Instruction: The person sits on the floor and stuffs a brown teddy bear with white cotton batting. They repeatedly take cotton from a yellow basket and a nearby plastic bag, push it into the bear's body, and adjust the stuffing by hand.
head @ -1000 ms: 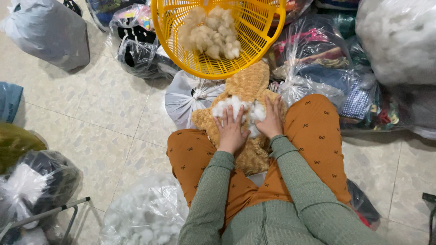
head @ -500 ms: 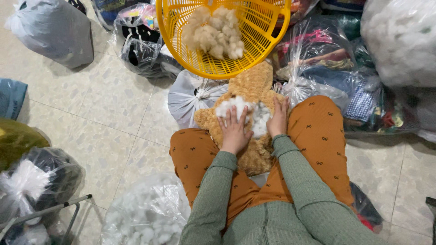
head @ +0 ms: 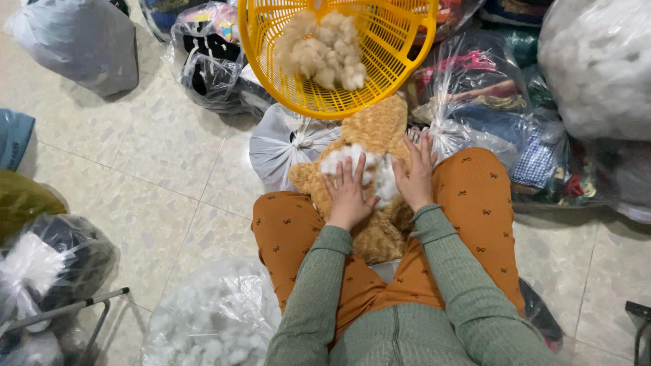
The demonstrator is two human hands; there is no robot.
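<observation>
A tan plush toy (head: pixel 373 183) lies on the person's lap between the orange-trousered knees, white stuffing (head: pixel 359 166) showing through an opening in its middle. The left hand (head: pixel 348 193) lies flat on the toy with fingers spread open, touching the stuffing; the right hand (head: pixel 415 173) rests just beside it on the toy's right side, fingers also stretched out, gripping nothing. Just beyond the toy sits a yellow basket (head: pixel 400 41) holding cream stuffing clumps (head: pixel 322 51), with a knotted white bag (head: pixel 281 149) left of the toy.
</observation>
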